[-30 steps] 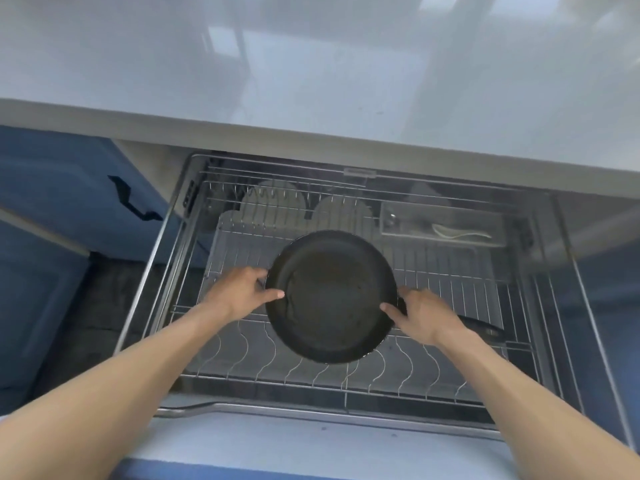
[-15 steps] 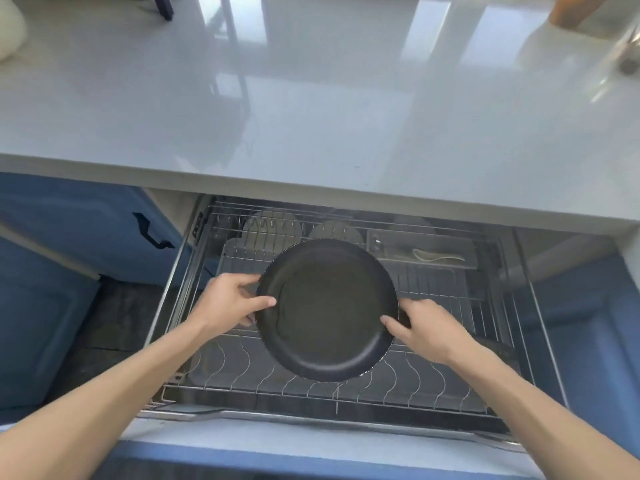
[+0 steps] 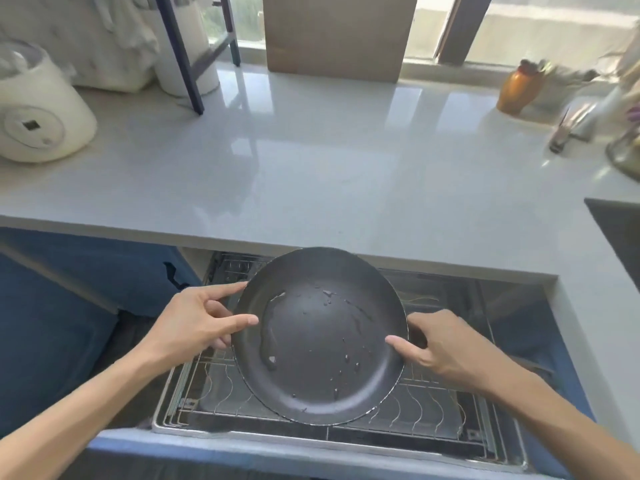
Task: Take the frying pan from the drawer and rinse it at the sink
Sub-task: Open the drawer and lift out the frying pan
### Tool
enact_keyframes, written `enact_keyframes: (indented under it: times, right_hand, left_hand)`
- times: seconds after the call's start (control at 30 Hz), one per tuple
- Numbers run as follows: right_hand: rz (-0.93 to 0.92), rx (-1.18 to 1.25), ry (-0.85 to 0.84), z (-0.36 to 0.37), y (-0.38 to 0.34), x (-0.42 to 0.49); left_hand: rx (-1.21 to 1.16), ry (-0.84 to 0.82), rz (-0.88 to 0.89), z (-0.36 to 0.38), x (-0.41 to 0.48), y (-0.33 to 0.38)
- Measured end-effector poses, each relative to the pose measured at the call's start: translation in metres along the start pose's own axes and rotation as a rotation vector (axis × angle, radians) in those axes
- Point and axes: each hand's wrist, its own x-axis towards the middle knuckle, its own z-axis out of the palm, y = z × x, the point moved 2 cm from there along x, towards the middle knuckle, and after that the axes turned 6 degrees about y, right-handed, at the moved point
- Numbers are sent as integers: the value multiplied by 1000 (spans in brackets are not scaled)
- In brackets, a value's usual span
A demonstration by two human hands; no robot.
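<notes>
Both hands hold the frying pan (image 3: 320, 336) above the open drawer (image 3: 346, 434), its far rim level with the countertop (image 3: 311, 161) edge; the left hand (image 3: 195, 323) pinches the pan's left rim, thumb on the inner face; the right hand (image 3: 446, 351) grips the right rim, thumb inside; droplets and a wet streak glisten in the dark pan; the sink (image 3: 620, 233) corner shows at the far right.
</notes>
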Motion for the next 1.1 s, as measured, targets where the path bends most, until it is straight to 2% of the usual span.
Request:
enact_keyframes:
  times: [0.23,0.4,0.63,0.83,1.1]
  right_hand:
    - [-10,69,197,-92,18,77]
    - [61,57,194,-114,46,155]
    - [108,112,180,-92,80,207]
    - [93,98,214,-83,90,218]
    - [126,0,268,-81,84,212]
  left_hand:
    - [-199,121,71,-21,83,82]
    - [-103,145,120,-5,168,117]
    - [-48,89,82,27,236,111]
    - [-73,70,61,36,250,98]
    - [-28,127,135,42,247,93]
